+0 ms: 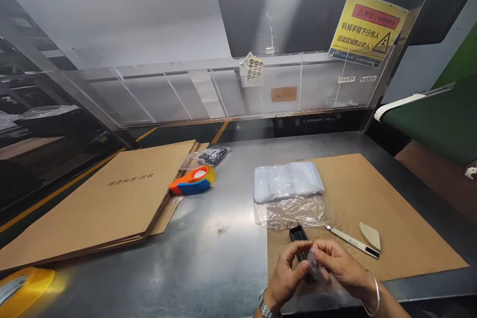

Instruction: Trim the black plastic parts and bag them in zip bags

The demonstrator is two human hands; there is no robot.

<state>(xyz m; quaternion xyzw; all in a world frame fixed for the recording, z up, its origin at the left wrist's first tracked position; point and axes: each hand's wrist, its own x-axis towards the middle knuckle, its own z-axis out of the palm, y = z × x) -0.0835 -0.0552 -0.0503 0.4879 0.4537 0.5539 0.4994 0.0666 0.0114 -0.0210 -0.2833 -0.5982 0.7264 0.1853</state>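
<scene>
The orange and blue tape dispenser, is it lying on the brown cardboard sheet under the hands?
No, the tape dispenser sits left of it, beside the cardboard stack.

"A26" on white-handled tool (352, 242)

Left hand (287, 276): silver-toned link band (265, 305) at wrist; right hand (337, 264): smooth, thin silver-toned bangle (377, 294).

Metal bench (223, 253): is gleaming
Left: cardboard stack (100, 194), tape dispenser (192, 182), yellow tape roll (37, 285) are resting
Right: cardboard sheet (395, 223) is lying flat
</scene>
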